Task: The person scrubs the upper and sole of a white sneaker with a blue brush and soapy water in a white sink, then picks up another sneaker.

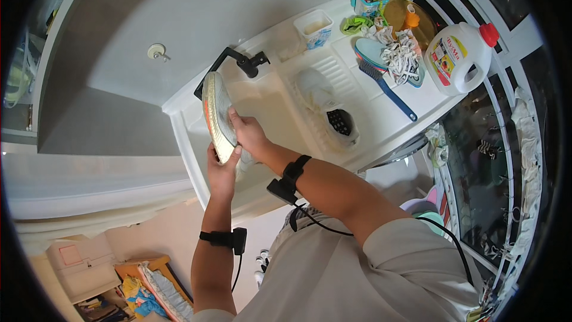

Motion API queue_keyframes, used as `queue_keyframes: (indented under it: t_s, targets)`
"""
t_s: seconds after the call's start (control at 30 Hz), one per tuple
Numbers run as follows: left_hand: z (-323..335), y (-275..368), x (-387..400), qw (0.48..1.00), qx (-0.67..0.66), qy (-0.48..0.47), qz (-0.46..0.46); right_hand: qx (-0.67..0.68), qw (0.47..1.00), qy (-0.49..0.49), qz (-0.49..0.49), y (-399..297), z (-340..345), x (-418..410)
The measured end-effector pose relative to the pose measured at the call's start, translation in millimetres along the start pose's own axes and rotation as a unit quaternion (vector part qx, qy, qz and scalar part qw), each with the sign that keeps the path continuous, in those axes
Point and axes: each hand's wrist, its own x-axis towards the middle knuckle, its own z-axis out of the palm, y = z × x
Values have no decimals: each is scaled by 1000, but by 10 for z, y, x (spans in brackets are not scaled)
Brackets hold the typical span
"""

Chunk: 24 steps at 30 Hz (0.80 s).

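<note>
Both of my hands hold a light grey running shoe (223,103) with a pale yellow sole and an orange stripe, over the left basin of a white sink (268,116). My left hand (222,172) grips its near end by the sole, thumb across the edge. My right hand (250,136) holds the upper from the right side. The far end of the shoe reaches to the black faucet (248,65), covering part of it; I cannot tell whether they touch. A second pale shoe (328,103) lies on the washboard section, its dark dotted inside showing.
On the right counter lie a blue-handled brush (391,94), insoles (370,49) and a heap of white laces (402,60). A white jug with a red cap (460,58) stands by the barred window. A white plastic tub (314,27) sits on the back ledge. A grey cabinet (107,112) stands left.
</note>
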Motion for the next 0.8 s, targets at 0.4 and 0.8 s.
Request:
queue_keyframes:
  t_s: [0.4,0.8]
  targets:
    - [-249,-140,-59,996,34,56,-58,-104,991,-83,-1,406,-22,140]
    - [158,-605,-203,906,-315,-152,-238,-429,835,88,-332,-295,-1236,-839]
